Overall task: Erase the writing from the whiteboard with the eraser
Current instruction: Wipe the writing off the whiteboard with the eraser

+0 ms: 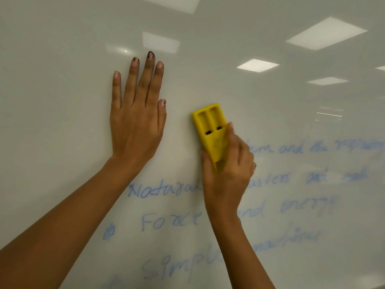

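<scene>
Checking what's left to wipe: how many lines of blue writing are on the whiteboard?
4: top line right of the eraser, then three below, starting Natural, Force, Simple. More may lie off-frame.

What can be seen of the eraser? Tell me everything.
The eraser is yellow, plastic-looking, oblong, with two long recesses and two small dark slots in its back. It lies against the whiteboard, its top tilted slightly left, left of the top line of blue writing. The right hand grips its lower end; the left hand rests apart.
</scene>
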